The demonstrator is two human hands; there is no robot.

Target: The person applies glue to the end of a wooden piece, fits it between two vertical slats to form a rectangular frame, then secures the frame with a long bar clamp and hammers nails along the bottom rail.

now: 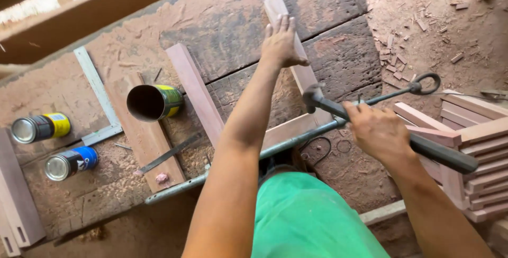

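I note my left hand lying flat, fingers spread, pressed on top of a pale wooden strip that runs away from me across the dusty bench. My right hand is wrapped tight around the dark handle of a hammer, whose head sits just above the near part of that strip. A long metal clamp bar crosses the bench edge below the strip, and a thin rod with a ring end lies beyond the right hand. A second wooden strip lies to the left, beside an open can on its side. Further left I record a steel square and two closed cans. Stacked wooden frames stand at right
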